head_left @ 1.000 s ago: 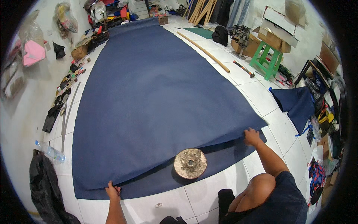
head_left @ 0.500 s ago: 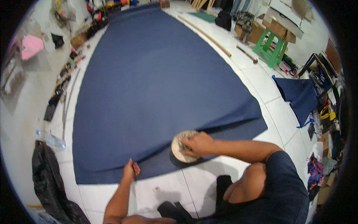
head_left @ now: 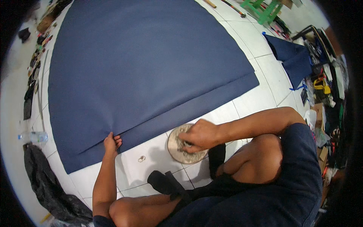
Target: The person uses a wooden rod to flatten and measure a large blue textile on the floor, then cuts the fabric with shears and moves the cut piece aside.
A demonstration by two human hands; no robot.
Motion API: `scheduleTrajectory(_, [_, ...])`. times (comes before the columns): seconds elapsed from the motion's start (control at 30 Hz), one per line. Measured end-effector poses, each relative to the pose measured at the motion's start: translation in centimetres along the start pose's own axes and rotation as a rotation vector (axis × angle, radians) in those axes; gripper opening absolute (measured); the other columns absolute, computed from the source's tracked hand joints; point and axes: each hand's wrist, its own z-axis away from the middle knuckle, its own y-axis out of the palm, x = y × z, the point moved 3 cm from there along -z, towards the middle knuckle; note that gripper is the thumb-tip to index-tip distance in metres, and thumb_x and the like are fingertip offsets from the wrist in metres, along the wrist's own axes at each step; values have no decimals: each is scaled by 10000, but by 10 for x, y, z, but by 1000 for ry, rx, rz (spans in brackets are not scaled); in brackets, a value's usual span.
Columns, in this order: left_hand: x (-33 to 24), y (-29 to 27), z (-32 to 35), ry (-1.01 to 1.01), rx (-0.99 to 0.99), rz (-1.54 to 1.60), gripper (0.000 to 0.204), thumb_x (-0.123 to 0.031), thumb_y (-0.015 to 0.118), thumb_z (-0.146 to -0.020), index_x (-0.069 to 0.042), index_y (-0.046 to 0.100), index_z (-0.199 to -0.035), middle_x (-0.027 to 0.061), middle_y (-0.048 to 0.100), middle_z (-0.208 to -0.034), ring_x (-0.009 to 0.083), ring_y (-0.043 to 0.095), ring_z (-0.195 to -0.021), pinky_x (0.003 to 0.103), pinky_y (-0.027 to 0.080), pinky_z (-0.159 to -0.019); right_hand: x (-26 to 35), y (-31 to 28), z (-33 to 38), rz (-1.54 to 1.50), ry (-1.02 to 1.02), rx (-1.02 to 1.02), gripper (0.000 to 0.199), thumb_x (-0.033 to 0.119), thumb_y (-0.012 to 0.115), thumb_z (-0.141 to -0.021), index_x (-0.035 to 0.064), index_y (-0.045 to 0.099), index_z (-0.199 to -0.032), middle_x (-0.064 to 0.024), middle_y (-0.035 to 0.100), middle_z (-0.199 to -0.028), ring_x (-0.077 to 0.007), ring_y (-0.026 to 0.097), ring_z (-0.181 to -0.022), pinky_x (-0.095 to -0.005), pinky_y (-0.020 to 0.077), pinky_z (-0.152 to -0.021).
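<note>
A large dark blue cloth (head_left: 143,64) lies spread on the white tiled floor (head_left: 257,102), its near part folded over so two edges run side by side. My left hand (head_left: 112,143) pinches the near edge of the upper layer. My right hand (head_left: 200,135) reaches into a round, shallow metal tin (head_left: 181,151) of small pieces on the tiles, fingers curled down among them; what they hold is hidden. A small ring-like object (head_left: 141,159) lies on the tile between hand and tin.
A plastic water bottle (head_left: 34,137) and a black bag (head_left: 49,185) lie at the left. A second piece of blue cloth (head_left: 295,58) lies at the right beside cluttered tools and boxes. A green stool (head_left: 264,9) stands at the back.
My right hand let go of the cloth's right corner and came to the tin. My left hand slid rightward along the near edge. The view has tilted down and closer.
</note>
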Motion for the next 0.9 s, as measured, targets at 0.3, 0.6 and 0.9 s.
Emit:
scheduleTrajectory(0.3, [5, -27, -26, -50, 17, -22, 451, -503, 510, -978, -58, 567, -934, 71, 585, -711, 199, 568, -566, 319, 476, -497, 2, 24, -4, -253, -30, 334, 503, 439, 703, -841, 24, 597, -1106, -198, 681, -816, -366, 690, -814, -469, 539, -730])
scheduleTrajectory(0.6, [-40, -32, 14, 6, 153, -630, 644, -674, 492, -925, -34, 558, -938, 77, 590, -726, 208, 599, -593, 352, 512, -519, -240, -19, 68, -168, 877, -348, 443, 436, 624, -929, 58, 626, -1161, -185, 659, -1140, -337, 639, -1035, -483, 499, -868])
scheduleTrajectory(0.9, [-1, -45, -29, 215, -170, 263, 342, -362, 630, -967, -29, 564, -1010, 75, 580, -814, 179, 539, -641, 326, 486, -539, -308, 34, 126, 228, 981, -284, 695, 604, 389, -983, 173, 332, -1524, -191, 235, -1595, -370, 181, -1492, -549, 188, -1191])
